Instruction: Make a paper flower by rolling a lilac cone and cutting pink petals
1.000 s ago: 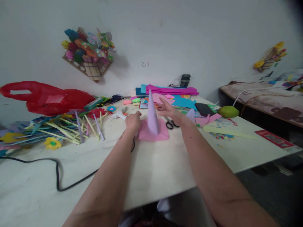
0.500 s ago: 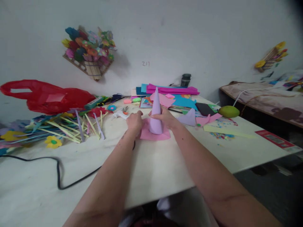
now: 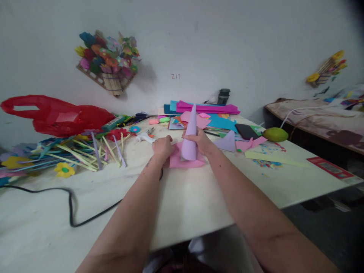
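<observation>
My right hand (image 3: 200,141) is closed around a tall lilac paper cone (image 3: 191,132), thumb and fingers at its lower half. Its point is up and it leans slightly right. Beneath the cone lies a pink sheet (image 3: 182,163); the cone's base looks a little raised off it at the left. My left hand (image 3: 163,148) is curled at the sheet's left edge, closed on what appears to be a white glue gun (image 3: 145,137), whose body sticks out to the left. The fingertips and the gun's front are hidden. A black cord (image 3: 85,223) runs under my left forearm.
Paper strips (image 3: 76,155), a yellow flower (image 3: 65,170) and a red plastic bag (image 3: 65,119) are at left. Coloured sheets (image 3: 209,108) lie behind. A lilac piece (image 3: 226,142), a phone (image 3: 246,131), a green fruit (image 3: 275,134) and small scraps (image 3: 267,163) are at right.
My right hand has shifted the cone slightly right and tilted it, its left base edge lifting from the pink sheet. My left hand has moved slightly right.
</observation>
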### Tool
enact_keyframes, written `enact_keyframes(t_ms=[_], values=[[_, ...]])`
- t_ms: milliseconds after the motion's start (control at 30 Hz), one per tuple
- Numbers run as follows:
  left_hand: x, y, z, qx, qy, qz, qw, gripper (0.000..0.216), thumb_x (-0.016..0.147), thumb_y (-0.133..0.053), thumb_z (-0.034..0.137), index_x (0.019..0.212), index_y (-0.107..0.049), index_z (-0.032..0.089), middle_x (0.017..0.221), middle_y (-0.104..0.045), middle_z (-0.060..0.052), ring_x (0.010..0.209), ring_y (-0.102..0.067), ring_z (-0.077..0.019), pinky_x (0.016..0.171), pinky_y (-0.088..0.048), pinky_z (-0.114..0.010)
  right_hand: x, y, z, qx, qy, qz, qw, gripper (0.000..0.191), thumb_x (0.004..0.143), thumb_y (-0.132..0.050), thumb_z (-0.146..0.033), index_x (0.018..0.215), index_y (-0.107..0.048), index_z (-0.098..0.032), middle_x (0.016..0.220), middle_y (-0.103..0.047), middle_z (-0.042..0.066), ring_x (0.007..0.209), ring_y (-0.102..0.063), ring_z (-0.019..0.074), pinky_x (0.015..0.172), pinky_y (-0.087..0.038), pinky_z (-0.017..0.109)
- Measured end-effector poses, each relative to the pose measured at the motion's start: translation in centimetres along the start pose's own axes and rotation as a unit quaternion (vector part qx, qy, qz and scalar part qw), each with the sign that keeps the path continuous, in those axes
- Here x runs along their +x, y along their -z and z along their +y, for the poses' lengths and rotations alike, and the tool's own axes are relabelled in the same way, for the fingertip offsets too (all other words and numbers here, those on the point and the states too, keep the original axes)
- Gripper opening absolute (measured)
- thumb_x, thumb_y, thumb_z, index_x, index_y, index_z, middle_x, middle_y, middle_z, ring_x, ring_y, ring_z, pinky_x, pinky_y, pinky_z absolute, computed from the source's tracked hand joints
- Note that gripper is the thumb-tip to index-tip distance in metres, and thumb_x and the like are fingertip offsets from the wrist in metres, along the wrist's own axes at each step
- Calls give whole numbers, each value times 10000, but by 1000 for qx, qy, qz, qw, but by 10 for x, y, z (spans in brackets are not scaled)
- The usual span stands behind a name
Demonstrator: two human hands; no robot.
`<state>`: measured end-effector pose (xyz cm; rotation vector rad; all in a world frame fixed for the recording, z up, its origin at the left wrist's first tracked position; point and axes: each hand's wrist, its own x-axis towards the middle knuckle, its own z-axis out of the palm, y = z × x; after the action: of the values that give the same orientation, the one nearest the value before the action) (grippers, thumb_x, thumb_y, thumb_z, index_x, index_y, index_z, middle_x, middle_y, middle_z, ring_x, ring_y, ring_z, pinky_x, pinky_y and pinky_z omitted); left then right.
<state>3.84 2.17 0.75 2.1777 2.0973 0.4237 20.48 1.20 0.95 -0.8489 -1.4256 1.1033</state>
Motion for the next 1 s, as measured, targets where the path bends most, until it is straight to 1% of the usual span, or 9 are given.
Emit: enact_keyframes(t_ms=[167, 233, 333, 467, 633, 733, 833, 900, 1000], values=[[-1, 2, 1, -10, 20, 6, 1000, 402, 799, -522, 353, 1164, -629, 224, 1104, -699, -151, 1082, -626, -336, 875, -455, -434, -2, -7, 1, -57, 19, -27, 998, 427, 632, -723, -382, 999, -573, -225, 893, -624, 19, 806, -576, 197, 763, -484, 371], [-1, 1, 1, -15, 22, 12, 1000, 414, 811, -524, 384, 1180, -616, 219, 1112, -696, -157, 1083, -625, -340, 875, -456, -439, -4, -10, -1, -62, 17, -38, 997, 445, 624, -742, -370, 1004, -568, -216, 891, -624, 13, 810, -577, 189, 773, -481, 366], [0, -1, -1, -36, 26, 13, 999, 427, 816, -545, 398, 1212, -590, 244, 1121, -700, -129, 1092, -625, -320, 878, -462, -416, -5, -13, -3, -55, 21, -43, 997, 458, 610, -771, -352, 991, -565, -201, 865, -617, 3, 781, -570, 171, 750, -476, 344], [1, -2, -4, -57, 24, 8, 998, 419, 829, -538, 347, 1238, -573, 262, 1092, -715, -90, 1079, -635, -286, 865, -471, -377, -5, -15, -3, -45, 42, -22, 998, 426, 622, -773, -362, 954, -564, -197, 835, -596, -7, 756, -554, 157, 715, -467, 321], [3, -5, -5, -56, 14, 19, 998, 405, 835, -524, 328, 1230, -584, 265, 1060, -721, -92, 1071, -639, -294, 855, -472, -383, -5, -17, 0, -49, 60, -18, 997, 413, 629, -772, -363, 936, -556, -192, 842, -599, -1, 756, -555, 153, 714, -466, 317], [3, -6, -6, -56, 12, 26, 998, 398, 837, -511, 330, 1221, -594, 263, 1070, -717, -105, 1069, -638, -302, 847, -473, -391, -7, -21, -2, -77, 52, -16, 996, 427, 617, -777, -372, 935, -555, -193, 849, -607, 6, 771, -567, 160, 735, -475, 328], [2, -5, -5, -49, 12, 29, 998, 411, 827, -517, 323, 1224, -600, 253, 1092, -706, -123, 1068, -629, -316, 853, -471, -412, -9, -25, -4, -120, 37, 6, 992, 440, 608, -777, -392, 940, -572, -188, 875, -624, 21, 820, -586, 182, 773, -485, 351], [0, -4, -5, -46, 0, 45, 998, 403, 814, -531, 303, 1204, -618, 244, 1093, -700, -124, 1092, -603, -323, 861, -470, -421, -9, -27, -3, -143, 29, 31, 989, 459, 592, -778, -415, 936, -581, -184, 877, -629, 25, 834, -591, 194, 781, -490, 365], [-2, -2, -3, -54, -43, 95, 993, 345, 791, -544, 249, 1111, -671, 229, 1082, -693, -111, 1142, -547, -327, 881, -465, -420, -7, -29, 2, -160, 22, 60, 985, 464, 581, -772, -439, 920, -587, -182, 871, -634, 23, 830, -594, 200, 768, -494, 364]])
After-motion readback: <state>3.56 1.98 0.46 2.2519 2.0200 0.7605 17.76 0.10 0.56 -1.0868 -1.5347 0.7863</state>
